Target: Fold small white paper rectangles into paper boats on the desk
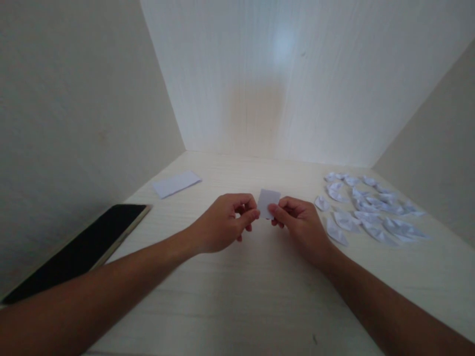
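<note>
Between my hands a small white rectangle of paper (266, 200) is held up above the pale tabletop. My right hand (300, 222) pinches its lower right part, thumb in front and fingers behind. My left hand (232, 217) is closed in a pinch at the paper's lower left edge, thumb against fingertips. Whether the sheet is folded in layers I cannot make out. To the right of my right hand lie several folded white paper boats (347, 221), grouped in loose rows.
At the back left lies a flat stack of white paper (177, 184). A black panel with a light edge (81, 247) lies along the left side. Walls (85, 89) enclose the pale table (237, 306) at left, back and right.
</note>
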### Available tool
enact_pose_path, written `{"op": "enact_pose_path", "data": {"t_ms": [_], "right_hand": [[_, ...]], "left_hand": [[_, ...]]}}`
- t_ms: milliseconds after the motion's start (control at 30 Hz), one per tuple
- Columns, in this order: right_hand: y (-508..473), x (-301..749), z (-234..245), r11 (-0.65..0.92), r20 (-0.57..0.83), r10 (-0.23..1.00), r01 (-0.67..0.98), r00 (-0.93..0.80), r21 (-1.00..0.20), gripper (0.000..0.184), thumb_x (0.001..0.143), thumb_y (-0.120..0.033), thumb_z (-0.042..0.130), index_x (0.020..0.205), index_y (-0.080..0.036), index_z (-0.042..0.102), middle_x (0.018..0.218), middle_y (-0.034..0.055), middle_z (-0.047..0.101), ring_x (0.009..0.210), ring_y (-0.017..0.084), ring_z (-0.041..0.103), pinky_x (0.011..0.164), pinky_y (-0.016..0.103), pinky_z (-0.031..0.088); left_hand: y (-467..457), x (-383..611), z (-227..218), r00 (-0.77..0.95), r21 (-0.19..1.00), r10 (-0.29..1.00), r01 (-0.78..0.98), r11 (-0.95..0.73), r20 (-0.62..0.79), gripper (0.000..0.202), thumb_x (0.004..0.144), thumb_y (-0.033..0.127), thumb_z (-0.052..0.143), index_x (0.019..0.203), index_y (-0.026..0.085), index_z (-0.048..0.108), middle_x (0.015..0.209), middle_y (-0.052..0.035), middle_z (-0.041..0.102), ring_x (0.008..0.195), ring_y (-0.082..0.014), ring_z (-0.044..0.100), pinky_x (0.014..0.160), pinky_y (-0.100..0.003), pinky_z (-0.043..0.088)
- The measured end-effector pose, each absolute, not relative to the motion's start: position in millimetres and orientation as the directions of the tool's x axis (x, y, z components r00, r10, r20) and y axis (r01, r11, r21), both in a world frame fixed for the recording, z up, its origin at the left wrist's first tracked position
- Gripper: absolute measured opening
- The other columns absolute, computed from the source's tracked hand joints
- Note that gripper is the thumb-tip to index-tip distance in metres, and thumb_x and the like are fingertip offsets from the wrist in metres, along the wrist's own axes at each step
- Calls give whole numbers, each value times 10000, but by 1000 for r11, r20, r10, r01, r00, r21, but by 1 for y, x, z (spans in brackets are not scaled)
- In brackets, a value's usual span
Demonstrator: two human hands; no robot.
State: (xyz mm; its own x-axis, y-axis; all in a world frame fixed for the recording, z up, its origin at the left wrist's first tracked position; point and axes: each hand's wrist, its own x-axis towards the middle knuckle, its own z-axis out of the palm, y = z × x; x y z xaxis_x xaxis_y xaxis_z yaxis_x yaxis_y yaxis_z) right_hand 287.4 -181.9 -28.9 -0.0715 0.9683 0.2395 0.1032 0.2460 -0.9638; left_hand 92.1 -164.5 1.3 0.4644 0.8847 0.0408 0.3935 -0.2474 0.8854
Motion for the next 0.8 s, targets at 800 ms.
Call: {"op": "enact_pose_path", "data": {"t_ms": [800], "right_hand": [[-177,288,-30,276,261,958,-143,115,-950,532,771,-349,844,1221,-218,593,923,14,728,716,145,661,619,274,498]], "left_hand": [[-169,97,-7,364,914,908,258,-313,209,226,904,358,707,832,147,668,737,-23,673,631,-136,650,541,-255,624]]}}
